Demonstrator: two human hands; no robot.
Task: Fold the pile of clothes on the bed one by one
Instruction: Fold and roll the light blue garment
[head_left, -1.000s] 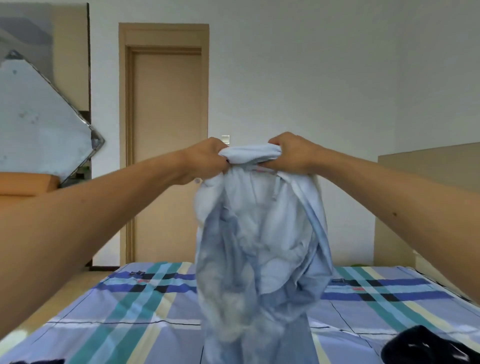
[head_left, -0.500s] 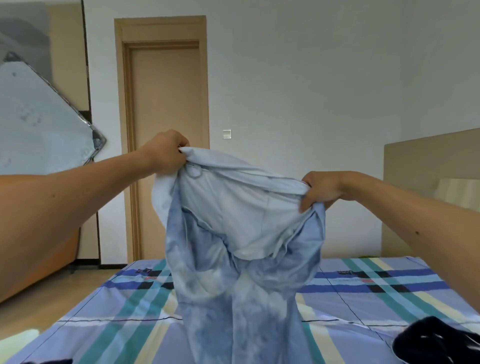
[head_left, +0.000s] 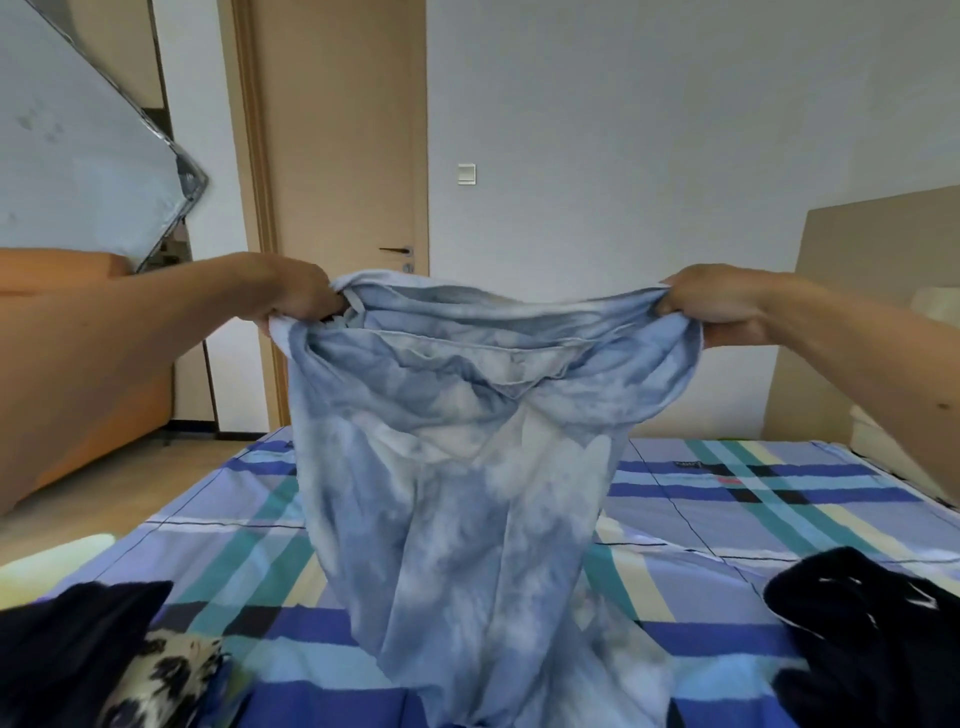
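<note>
A pale blue tie-dye garment (head_left: 467, 493) hangs in the air in front of me, stretched wide at its top edge. My left hand (head_left: 296, 291) grips the top left corner and my right hand (head_left: 711, 306) grips the top right corner. The lower part of the garment droops down onto the bed (head_left: 753, 519), which has a blue, teal and cream plaid cover.
A dark garment (head_left: 67, 654) and a cream piece with dark spots (head_left: 166, 675) lie at the bed's near left. Another black garment (head_left: 872, 634) lies at the near right. A closed wooden door (head_left: 343, 156), a headboard (head_left: 883, 260) and a leaning board (head_left: 78, 145) stand behind.
My hands have moved apart and lower, spreading the blue garment's top edge wide. The view has tilted down, showing more of the bed and the clothes on it.
</note>
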